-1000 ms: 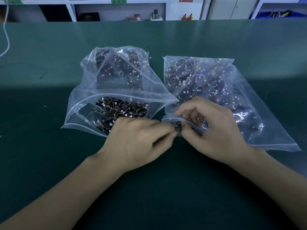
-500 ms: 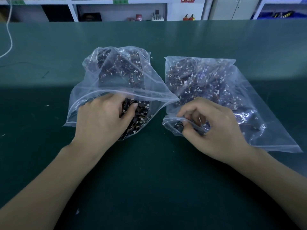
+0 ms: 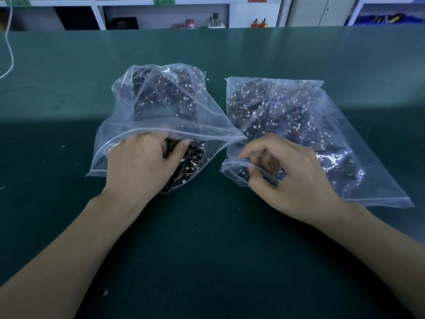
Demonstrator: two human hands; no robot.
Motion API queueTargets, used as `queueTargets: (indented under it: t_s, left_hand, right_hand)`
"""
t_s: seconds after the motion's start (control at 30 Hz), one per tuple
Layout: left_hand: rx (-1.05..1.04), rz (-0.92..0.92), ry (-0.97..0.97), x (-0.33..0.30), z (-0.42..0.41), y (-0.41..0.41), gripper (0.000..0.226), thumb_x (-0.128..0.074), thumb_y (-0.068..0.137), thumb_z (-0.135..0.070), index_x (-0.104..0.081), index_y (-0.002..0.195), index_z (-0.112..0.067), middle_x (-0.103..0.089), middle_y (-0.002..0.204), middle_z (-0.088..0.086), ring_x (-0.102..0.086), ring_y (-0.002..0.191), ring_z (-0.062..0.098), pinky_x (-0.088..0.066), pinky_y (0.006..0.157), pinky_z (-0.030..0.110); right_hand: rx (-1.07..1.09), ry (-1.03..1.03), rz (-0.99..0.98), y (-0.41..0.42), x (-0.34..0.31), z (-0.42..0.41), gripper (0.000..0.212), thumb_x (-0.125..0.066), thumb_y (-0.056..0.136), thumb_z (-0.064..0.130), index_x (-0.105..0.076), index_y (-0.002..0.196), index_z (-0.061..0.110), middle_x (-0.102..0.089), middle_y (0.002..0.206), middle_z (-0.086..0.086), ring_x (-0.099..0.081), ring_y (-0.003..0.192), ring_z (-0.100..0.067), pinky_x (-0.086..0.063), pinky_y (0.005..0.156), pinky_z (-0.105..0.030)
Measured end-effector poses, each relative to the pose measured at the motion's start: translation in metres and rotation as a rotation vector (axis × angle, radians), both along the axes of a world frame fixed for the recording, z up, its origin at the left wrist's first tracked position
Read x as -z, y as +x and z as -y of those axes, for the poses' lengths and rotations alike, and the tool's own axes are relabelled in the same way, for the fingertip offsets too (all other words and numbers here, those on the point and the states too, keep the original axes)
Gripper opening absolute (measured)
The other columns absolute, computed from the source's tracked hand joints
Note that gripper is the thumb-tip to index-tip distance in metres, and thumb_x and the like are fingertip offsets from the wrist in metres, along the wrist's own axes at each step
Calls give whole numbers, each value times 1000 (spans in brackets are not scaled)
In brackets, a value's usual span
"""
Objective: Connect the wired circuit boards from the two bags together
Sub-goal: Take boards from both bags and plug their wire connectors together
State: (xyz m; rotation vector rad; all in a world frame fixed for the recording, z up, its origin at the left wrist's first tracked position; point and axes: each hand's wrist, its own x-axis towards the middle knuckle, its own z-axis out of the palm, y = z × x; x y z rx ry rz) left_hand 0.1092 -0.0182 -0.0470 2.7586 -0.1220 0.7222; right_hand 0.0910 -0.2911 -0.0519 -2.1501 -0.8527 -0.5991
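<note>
Bags of clear plastic, two of them, lie side by side on the dark green desk in front of us, both filled with small dark circuit boards that carry thin wires and white connectors. The left bag has its mouth open toward us, and our left hand is reaching into this mouth, palm down, over the pile of circuit boards there. The fingers go under the plastic edge and the thumb points to the right; we cannot tell if they already grip a board, because the fingertips are hidden and a little blurred. The right bag lies flat, just beside the left one, with its opening also toward us. Our right hand rests at this opening with curled fingers, and the thumb and the fingers pinch the near plastic edge of the right bag. A small dark board seems to be just under this edge, near the thumb, but it is not clear if the hand holds it too. At the far side of the desk stand white shelves, and a white cord hangs at the left border.
</note>
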Motion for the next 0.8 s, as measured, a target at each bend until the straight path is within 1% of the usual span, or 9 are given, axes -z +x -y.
queueTargets:
  t_s: [0.07, 0.1, 0.13, 0.2, 0.3, 0.43, 0.53, 0.7, 0.8]
  left_hand:
    - [-27, 44, -72, 2, 1, 2, 60, -68, 98, -49, -39, 51, -26, -34, 43, -8, -39, 46, 5, -27, 51, 23]
    - [-13, 60, -113, 4, 0, 2, 59, -71, 97, -45, -39, 51, -28, -35, 44, -7, -40, 47, 4, -27, 52, 22]
    - [27, 75, -148, 5, 0, 1, 50, -71, 97, -43, -46, 55, -33, -39, 47, -7, -44, 49, 3, -31, 52, 23]
    - [121, 140, -162, 3, 0, -3, 23, -70, 96, -41, -66, 74, -36, -45, 53, -8, -50, 55, 5, -44, 54, 29]
    - [235, 253, -171, 2, 1, -6, 5, -75, 95, -29, -76, 90, -29, -48, 57, -10, -52, 56, 6, -51, 58, 35]
    - [325, 335, -202, 0, 4, -12, 6, -77, 97, -16, -80, 92, -19, -52, 63, -11, -47, 60, -3, -47, 55, 34]
    - [385, 392, -208, -2, 7, -16, 9, -76, 98, -12, -80, 90, -14, -57, 72, -11, -48, 65, -5, -42, 58, 25]
    - [474, 403, -275, -3, 16, -23, 10, -73, 102, -13, -77, 93, -10, -63, 90, -8, -53, 70, -1, -40, 68, 15]
    - [551, 364, -331, -2, 24, -28, 9, -71, 103, -14, -75, 96, -8, -65, 95, -7, -58, 75, 5, -45, 69, 19]
  right_hand:
    - [-2, 0, -2, 0, 0, 1, 28, -70, 86, 4, -72, 110, 18, -60, 84, 10, -59, 65, -19, -50, 63, -29]
    - [-2, -1, -6, 0, 0, 1, 29, -70, 85, 4, -71, 111, 18, -59, 84, 11, -59, 65, -19, -50, 63, -30]
    - [-2, -4, -12, 0, 0, 1, 30, -70, 85, 4, -71, 111, 19, -59, 85, 12, -59, 65, -19, -51, 63, -30]
    - [-1, -13, -28, -1, 0, 1, 32, -68, 84, 7, -71, 112, 21, -58, 85, 14, -58, 64, -19, -52, 64, -33]
    - [-4, -37, -48, -1, -1, 1, 31, -67, 84, 11, -70, 113, 22, -58, 86, 15, -57, 63, -20, -53, 64, -38]
    - [-23, -70, -55, -4, -2, 2, 29, -73, 87, 24, -70, 116, 23, -58, 89, 16, -58, 64, -18, -54, 62, -38]
    - [-36, -74, -53, -6, -3, 1, 29, -71, 92, 36, -69, 118, 23, -59, 91, 16, -59, 66, -17, -53, 61, -38]
    - [15, -29, -74, -4, -3, -1, 26, -67, 102, 37, -70, 123, 22, -60, 89, 18, -61, 65, -18, -55, 62, -38]
    - [33, -11, -60, -3, -3, -1, 30, -73, 101, 35, -70, 129, 25, -61, 90, 18, -60, 64, -18, -54, 63, -36]
